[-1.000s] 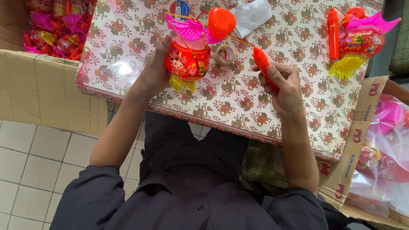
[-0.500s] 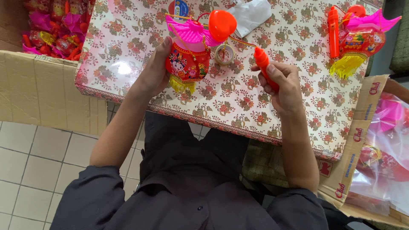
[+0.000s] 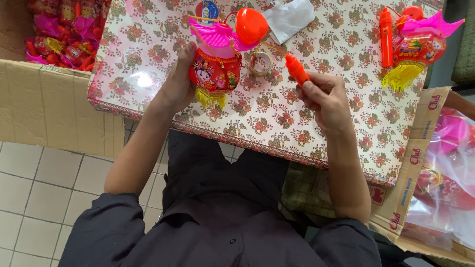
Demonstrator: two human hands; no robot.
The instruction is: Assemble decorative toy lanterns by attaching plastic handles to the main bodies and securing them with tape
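- Lantern point(image 3: 215, 74) served as the landmark: a red toy lantern with a pink fan-shaped top and yellow fringe, standing upright on the tabletop point(image 3: 277, 123), which carried a floral cover.
- Left hand point(image 3: 179, 81) was cupped against the lantern's left side, fingers wrapped on its body, thumb side hidden behind it.
- Right hand point(image 3: 324, 96) was right of the lantern, well apart from it, fingers pinched together around an orange handle stick point(image 3: 297, 69) whose tip pointed up and toward the lantern.
- Thin rod ran from the stick's tip toward the lantern's top; exact joint was too small to tell.
- Orange-red round piece point(image 3: 251, 24) sat just above and right of the lantern's top, touching or overlapping the pink fan.
- Tape roll point(image 3: 260, 62) lay flat just right of the lantern, between it and the stick.
- White crumpled plastic point(image 3: 289, 17) lay above and right of the lantern.
- Second lantern point(image 3: 418, 49) with its own orange stick point(image 3: 386, 37) lay far right of the landmark.
- Cardboard box point(image 3: 54, 104) to the lantern's left held more red and pink toys.
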